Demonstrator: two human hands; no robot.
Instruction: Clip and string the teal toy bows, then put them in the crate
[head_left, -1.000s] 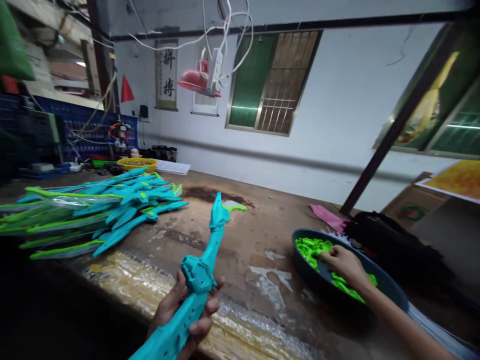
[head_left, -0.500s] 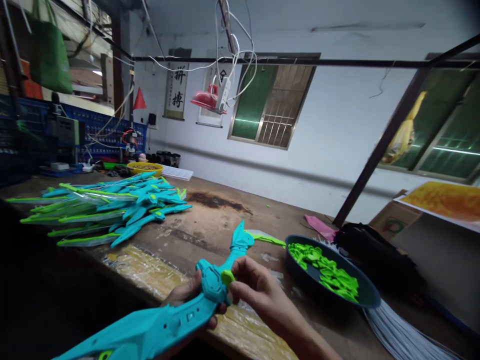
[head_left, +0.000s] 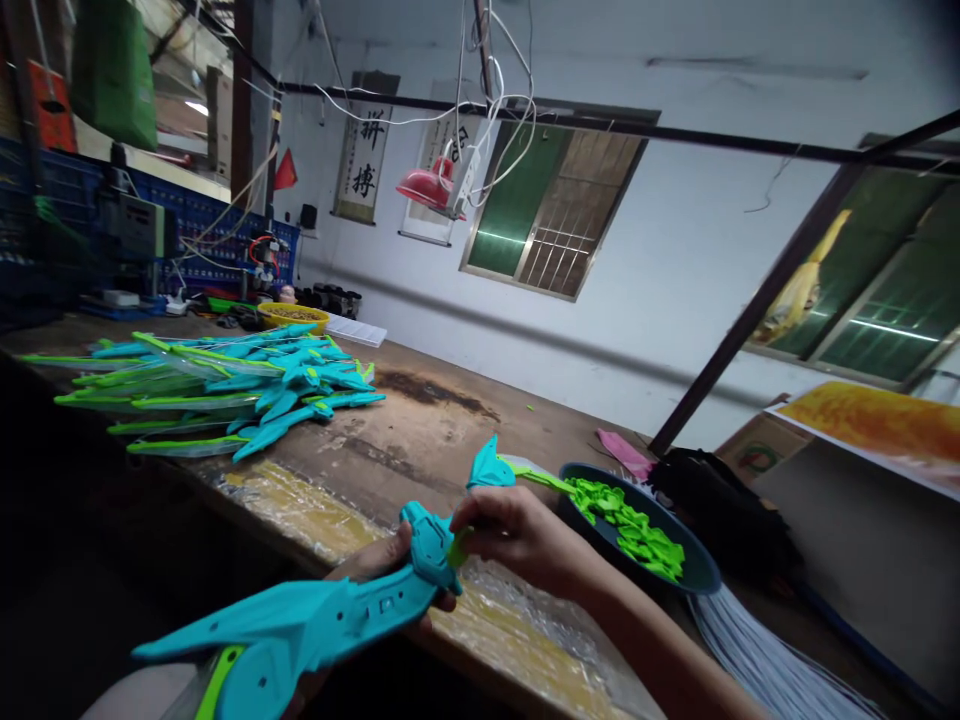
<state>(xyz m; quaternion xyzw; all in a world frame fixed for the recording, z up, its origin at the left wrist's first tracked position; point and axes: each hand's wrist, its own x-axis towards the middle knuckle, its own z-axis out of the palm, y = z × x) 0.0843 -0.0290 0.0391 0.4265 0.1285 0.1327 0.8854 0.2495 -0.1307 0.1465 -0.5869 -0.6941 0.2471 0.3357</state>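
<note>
A turquoise plastic toy bow (head_left: 300,620) lies slantwise across the lower middle of the head view, over the table's front edge. My left hand (head_left: 381,556) is wrapped round it from beneath, close to its raised centre; part of that hand is hidden behind the plastic. My right hand (head_left: 529,540) pinches a small lime-green plastic piece (head_left: 457,548) against the right side of the centre. The fingers partly cover the piece, so I cannot tell how deep it sits. Lime-green limbs show at both ends of the bow.
A dark round tray (head_left: 703,575) of loose green pieces stands to the right, beside a bundle of white strands (head_left: 757,640). Stacked turquoise-and-green bows (head_left: 247,385) fill the table's left. A red lamp (head_left: 427,188) hangs above; a yellow basin (head_left: 319,322) is farther back.
My right hand has turned over and closed more around the green piece, which now sits against the bow's centre. The view has shifted slightly, showing more of the bow's near end.
</note>
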